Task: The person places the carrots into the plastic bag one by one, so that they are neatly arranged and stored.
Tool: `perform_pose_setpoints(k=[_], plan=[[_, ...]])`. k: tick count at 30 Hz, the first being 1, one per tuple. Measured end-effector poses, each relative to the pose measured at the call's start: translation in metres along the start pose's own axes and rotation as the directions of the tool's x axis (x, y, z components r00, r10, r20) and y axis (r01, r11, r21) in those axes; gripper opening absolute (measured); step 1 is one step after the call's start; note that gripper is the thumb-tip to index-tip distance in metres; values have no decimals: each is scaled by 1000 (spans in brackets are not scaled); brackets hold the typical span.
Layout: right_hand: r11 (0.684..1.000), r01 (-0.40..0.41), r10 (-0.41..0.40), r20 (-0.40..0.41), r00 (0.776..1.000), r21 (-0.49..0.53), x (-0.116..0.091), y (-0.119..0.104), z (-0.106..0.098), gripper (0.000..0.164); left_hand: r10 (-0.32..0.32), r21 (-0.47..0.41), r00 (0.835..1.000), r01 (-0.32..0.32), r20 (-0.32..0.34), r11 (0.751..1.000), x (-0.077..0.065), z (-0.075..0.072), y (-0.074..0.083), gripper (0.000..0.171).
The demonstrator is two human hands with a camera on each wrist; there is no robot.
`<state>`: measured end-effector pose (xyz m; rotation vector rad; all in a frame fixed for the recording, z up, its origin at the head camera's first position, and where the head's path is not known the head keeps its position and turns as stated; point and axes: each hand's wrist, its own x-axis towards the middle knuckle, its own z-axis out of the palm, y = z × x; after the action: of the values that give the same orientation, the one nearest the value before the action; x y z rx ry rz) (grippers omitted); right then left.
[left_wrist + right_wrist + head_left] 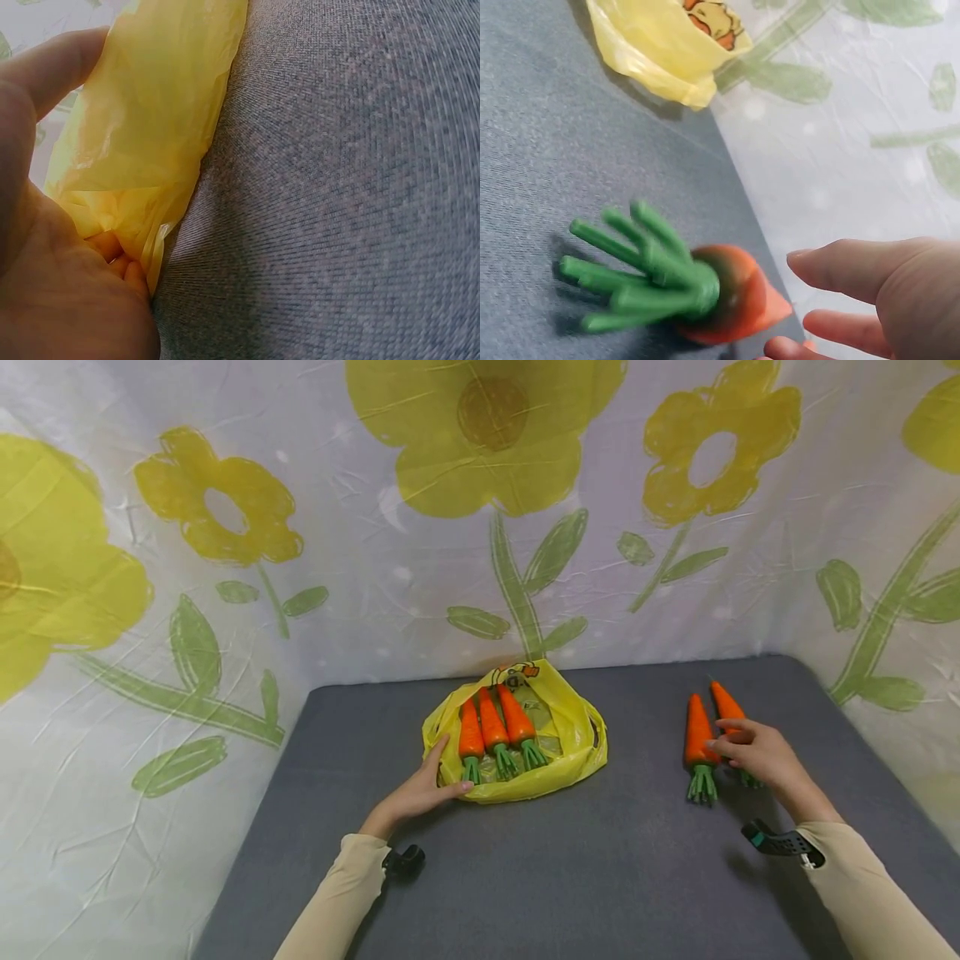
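A yellow plastic bag [577, 727] lies with its mouth spread wide, and three orange carrots with green stalks, among them a middle carrot [491, 724], rest inside it. My left hand [415, 796] holds the bag's near left rim. In the left wrist view, curled fingers [136, 279] meet the yellow plastic. Over at the right, two more carrots lie side by side: a left carrot [698, 735] and a right carrot [725, 700], partly hidden by my right hand [767, 762]. That hand hovers over them, thumb and fingers apart, gripping nothing in the right wrist view.
Everything lies on a grey cloth-covered table [570, 868]. Behind it hangs a pale curtain [360, 602] printed with yellow flowers, close to the table's back edge. A dark band [783, 843] sits on my right wrist.
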<state>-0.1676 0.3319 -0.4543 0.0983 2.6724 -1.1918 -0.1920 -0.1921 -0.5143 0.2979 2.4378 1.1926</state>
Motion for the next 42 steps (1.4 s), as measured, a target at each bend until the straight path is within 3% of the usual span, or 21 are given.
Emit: perform_pose_setpoints(k=[16, 32, 42], plan=[[994, 2, -7, -45, 999, -113, 11, -5, 26, 74, 1, -3, 1000, -1, -9, 1000, -1, 0, 2, 106], [994, 13, -16, -34, 999, -105, 14, -7, 31, 79, -10, -2, 1000, 10, -16, 1000, -1, 0, 2, 106], [985, 62, -73, -62, 995, -159, 19, -6, 35, 77, -12, -6, 1000, 12, -13, 1000, -1, 0, 2, 106]])
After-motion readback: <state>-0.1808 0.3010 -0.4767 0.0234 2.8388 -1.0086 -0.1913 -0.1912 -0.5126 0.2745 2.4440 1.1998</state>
